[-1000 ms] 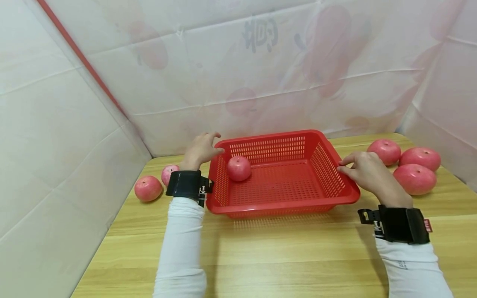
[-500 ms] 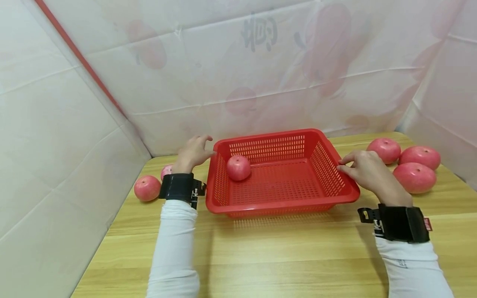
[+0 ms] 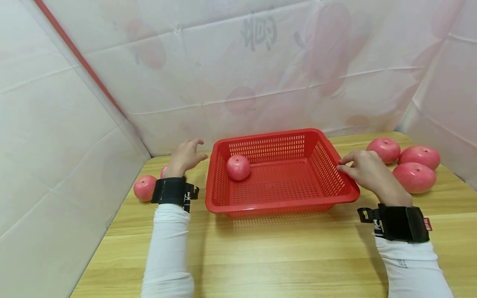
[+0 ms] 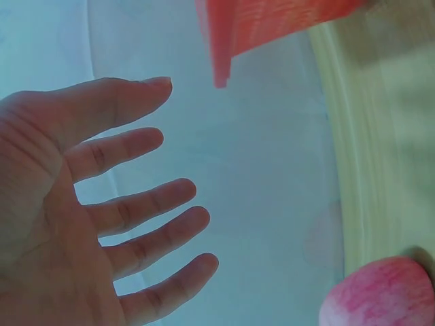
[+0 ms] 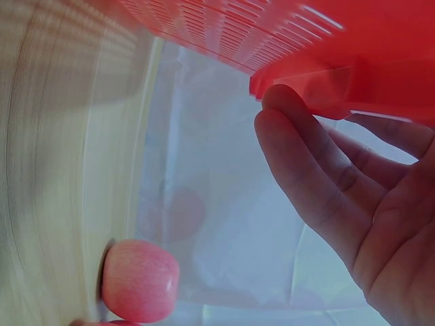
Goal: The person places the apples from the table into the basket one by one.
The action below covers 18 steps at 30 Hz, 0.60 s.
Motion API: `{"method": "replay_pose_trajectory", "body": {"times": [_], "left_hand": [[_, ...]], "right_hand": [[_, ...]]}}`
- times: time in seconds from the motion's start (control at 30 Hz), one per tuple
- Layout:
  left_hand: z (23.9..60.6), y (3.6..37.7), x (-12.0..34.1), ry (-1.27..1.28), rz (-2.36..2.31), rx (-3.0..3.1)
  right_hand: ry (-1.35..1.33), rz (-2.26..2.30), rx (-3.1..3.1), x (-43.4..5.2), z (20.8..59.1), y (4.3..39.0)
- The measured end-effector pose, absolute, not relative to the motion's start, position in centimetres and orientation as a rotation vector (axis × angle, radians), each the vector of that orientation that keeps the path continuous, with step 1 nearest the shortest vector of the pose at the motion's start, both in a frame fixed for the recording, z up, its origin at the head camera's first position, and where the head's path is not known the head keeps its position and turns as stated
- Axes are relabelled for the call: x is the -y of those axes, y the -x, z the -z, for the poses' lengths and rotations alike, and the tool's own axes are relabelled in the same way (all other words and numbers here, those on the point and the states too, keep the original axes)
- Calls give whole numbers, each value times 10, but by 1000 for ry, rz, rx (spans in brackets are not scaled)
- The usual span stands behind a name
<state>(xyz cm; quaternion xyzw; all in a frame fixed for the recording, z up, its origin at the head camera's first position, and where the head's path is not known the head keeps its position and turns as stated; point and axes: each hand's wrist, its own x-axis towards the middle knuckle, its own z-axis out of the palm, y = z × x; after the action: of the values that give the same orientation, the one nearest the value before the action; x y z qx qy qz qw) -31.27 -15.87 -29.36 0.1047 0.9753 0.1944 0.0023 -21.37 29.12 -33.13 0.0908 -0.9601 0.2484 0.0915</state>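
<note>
Head view: red basket [image 3: 283, 176] sits mid-table on the wooden table [image 3: 261, 248], one apple [image 3: 238, 167] inside at its far left corner. Left hand [image 3: 184, 156] hovers just left of the basket's far left corner, apart from the rim, fingers spread and relaxed, holding nothing. It covers most of a second apple [image 3: 163, 171] on the table; only a sliver of that fruit shows beside the wrist strap. Another loose apple [image 3: 144, 188] lies further left, near the white sheet wall [image 3: 74, 145]. Right hand [image 3: 367, 169] rests at the basket's right rim, fingertips on or just at the edge; from this angle, contact is hard to confirm. Three apples [image 3: 413, 163] cluster at the far right of the table, well clear of the hand. Left wrist view: open palm [image 4: 61, 224], all five fingers apart, with only a blurred corner of the basket [image 4: 265, 27] at top and part of an apple [image 4: 380, 292] cut off at the lower right. Right wrist view: fingers [image 5: 306, 170] lie side by side, slightly bent, tips against the underside of the basket's lip [image 5: 326, 81]; thumb not visible. One apple [image 5: 139, 280] shows low left, another cut off below it.
</note>
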Motion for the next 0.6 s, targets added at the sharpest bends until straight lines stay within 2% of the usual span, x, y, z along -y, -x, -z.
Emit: {"method": "replay_pose_trajectory", "body": {"times": [0.6], "left_hand": [[312,316,179,-291,-595,-3063]], "right_hand": [[-260,-756,2859,-291,330,213]]}}
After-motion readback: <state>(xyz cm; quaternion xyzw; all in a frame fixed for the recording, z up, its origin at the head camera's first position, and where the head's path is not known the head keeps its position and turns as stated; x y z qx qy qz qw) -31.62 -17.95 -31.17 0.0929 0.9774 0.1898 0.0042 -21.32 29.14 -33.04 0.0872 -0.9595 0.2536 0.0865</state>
